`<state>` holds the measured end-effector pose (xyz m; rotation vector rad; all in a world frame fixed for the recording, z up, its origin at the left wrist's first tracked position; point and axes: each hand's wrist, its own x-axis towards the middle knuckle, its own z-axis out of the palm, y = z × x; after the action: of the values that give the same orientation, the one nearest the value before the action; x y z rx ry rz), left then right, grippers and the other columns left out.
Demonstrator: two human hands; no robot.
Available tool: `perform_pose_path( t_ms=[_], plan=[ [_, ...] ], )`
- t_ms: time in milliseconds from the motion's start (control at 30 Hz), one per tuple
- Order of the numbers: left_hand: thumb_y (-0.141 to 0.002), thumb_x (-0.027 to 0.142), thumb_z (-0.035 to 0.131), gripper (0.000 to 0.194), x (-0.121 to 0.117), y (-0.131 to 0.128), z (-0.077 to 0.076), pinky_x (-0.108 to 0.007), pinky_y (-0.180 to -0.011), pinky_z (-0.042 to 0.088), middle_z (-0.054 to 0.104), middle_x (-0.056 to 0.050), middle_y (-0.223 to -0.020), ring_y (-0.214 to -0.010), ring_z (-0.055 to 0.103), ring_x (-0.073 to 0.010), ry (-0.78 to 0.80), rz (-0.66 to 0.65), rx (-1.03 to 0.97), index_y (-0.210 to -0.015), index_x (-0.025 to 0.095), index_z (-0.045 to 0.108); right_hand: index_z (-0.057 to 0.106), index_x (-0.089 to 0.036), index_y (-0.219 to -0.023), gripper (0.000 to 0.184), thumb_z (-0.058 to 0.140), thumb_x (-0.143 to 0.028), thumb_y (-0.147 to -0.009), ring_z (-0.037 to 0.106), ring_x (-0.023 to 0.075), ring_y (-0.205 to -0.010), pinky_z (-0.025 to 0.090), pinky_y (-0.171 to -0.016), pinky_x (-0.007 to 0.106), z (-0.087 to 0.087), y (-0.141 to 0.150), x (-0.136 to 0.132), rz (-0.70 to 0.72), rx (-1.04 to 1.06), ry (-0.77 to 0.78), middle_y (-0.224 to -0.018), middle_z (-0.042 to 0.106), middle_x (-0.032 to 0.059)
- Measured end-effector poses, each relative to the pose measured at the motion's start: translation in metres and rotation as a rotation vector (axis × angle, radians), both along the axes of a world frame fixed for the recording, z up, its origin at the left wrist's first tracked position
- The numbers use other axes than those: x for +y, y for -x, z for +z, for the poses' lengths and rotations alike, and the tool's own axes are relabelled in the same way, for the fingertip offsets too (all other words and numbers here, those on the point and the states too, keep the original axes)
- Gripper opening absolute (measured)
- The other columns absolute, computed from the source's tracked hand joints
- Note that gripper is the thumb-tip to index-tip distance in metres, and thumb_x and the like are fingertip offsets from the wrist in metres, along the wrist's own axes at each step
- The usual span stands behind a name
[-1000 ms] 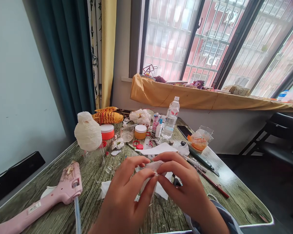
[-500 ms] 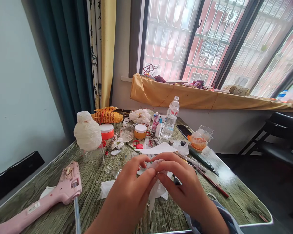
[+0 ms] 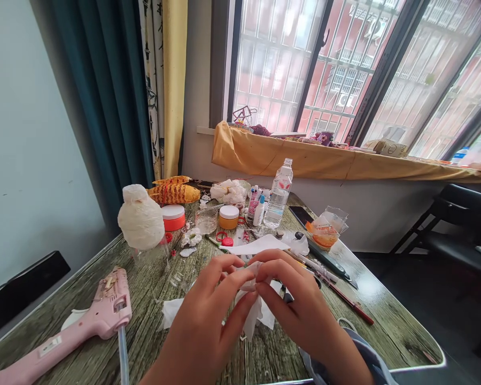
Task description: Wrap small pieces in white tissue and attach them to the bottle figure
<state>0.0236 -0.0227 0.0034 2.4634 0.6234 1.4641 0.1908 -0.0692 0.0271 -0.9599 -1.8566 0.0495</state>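
Observation:
My left hand (image 3: pixel 214 297) and my right hand (image 3: pixel 291 294) meet over the near middle of the table. Both sets of fingers pinch a thin white tissue paper (image 3: pixel 253 315), which hangs down below the fingertips. What the paper may wrap is hidden behind the fingers. Another white paper piece (image 3: pixel 171 312) lies on the table by my left wrist. Just beyond the fingers rests a white sheet (image 3: pixel 258 245).
A pink glue gun (image 3: pixel 108 310) lies at left, near a cream papered form (image 3: pixel 141 219) on a clear cup. Behind stand jars (image 3: pixel 228 216) and a water bottle (image 3: pixel 279 195). A utility knife (image 3: pixel 331 262) and a red pencil (image 3: pixel 353 303) lie at right.
My left thumb has dropped away from the forefinger, and the fingers have shifted on the tissue paper. More of the white paper shows between my hands. The view has turned slightly.

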Motion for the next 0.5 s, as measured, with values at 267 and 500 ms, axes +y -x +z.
perform_pose_path(
  t_ms=[267, 500],
  plan=[
    [-0.096, 0.008, 0.047, 0.022, 0.0009, -0.0043, 0.0021, -0.023, -0.088, 0.052, 0.063, -0.004, -0.110, -0.098, 0.064, -0.0149, 0.033, -0.062, -0.046, -0.102, 0.024, 0.061, 0.053, -0.026, -0.110, 0.017, 0.052, -0.014, -0.097, 0.060, 0.0167, -0.099, 0.051, -0.084, 0.027, -0.0024, -0.0009, 0.0014, 0.007, 0.069, 0.025, -0.108, 0.062, 0.0037],
    [-0.098, 0.012, 0.045, 0.020, 0.0003, -0.0052, 0.0059, -0.021, -0.088, 0.053, 0.064, -0.005, -0.110, -0.099, 0.065, -0.0137, -0.002, -0.065, -0.021, -0.104, 0.024, 0.061, 0.057, -0.022, -0.102, 0.016, 0.049, -0.010, -0.098, 0.060, 0.0155, -0.098, 0.049, -0.086, 0.025, 0.0023, -0.0035, 0.0000, 0.044, -0.009, -0.005, -0.107, 0.060, 0.0052]
  ],
)
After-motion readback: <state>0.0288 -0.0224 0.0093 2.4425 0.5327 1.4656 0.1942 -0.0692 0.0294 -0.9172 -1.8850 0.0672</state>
